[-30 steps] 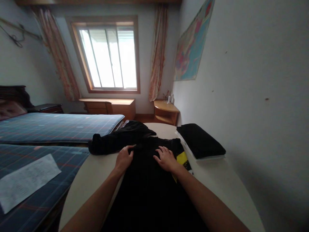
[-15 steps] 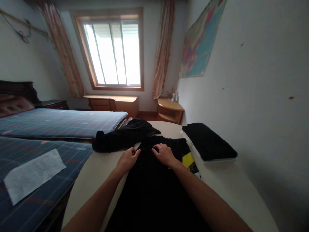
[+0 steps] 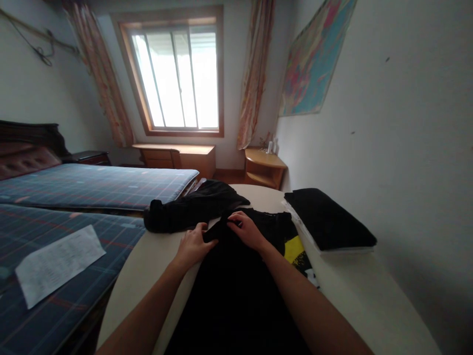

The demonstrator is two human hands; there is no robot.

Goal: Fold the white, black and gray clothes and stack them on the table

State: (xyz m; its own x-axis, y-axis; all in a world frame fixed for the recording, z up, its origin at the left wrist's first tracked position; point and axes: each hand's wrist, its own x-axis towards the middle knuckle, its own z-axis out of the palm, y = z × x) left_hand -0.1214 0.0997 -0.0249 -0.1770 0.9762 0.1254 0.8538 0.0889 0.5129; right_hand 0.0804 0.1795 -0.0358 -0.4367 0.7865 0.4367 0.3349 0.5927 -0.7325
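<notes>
A black garment (image 3: pixel 236 286) lies spread lengthwise on the pale round table, its near end running down out of view. Yellow and white print (image 3: pixel 294 249) shows along its right side. My left hand (image 3: pixel 194 245) grips the cloth at the upper left edge, thumb on one side and fingers on the other. Close by, my right hand (image 3: pixel 247 230) pinches the cloth near the top, where a fold is raised between the two hands. Beyond the left hand lies a crumpled black garment (image 3: pixel 195 207), apart from both hands.
To the right, a folded black cloth (image 3: pixel 328 219) rests on a white packet near the table (image 3: pixel 354 291) edge. At the left stand beds with plaid mattresses (image 3: pixel 92 185), one bearing a paper sheet (image 3: pixel 61 264). A wall rises on the right; a low cabinet (image 3: pixel 266 165) stands behind.
My right hand has moved slightly left and up, pinching the cloth. The upper left edge is now lifted into a fold between my hands. The view has shifted a little.
</notes>
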